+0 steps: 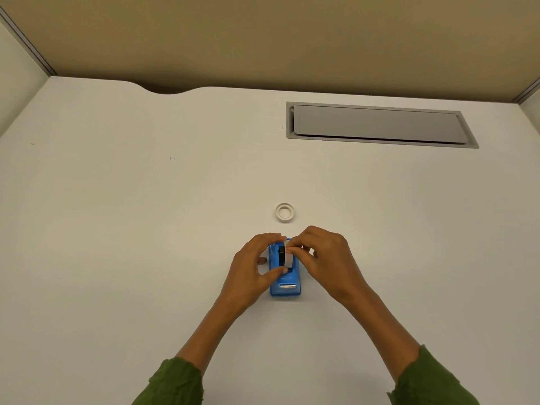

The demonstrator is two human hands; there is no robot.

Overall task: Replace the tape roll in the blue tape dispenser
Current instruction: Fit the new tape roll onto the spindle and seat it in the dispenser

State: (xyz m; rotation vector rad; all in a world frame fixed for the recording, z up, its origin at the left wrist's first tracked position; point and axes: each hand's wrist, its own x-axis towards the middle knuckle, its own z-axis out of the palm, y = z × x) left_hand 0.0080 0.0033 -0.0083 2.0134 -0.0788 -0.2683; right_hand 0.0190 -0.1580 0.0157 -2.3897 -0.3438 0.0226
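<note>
The blue tape dispenser [287,283] stands on the white desk, its metal cutter toward me. A white tape roll [289,257] with a black hub sits upright in its cradle. My left hand [251,267] wraps the dispenser's left side, thumb on its top and fingertips at the roll's far edge. My right hand [324,258] comes from the right and pinches the roll's right face with thumb and fingers. A second, thin white tape ring [285,212] lies flat on the desk just beyond the dispenser, untouched.
A grey recessed cable hatch [380,125] is set into the desk at the back right. Beige partition walls [263,39] enclose the desk at the back and sides. A curved notch cuts the desk's rear edge at left.
</note>
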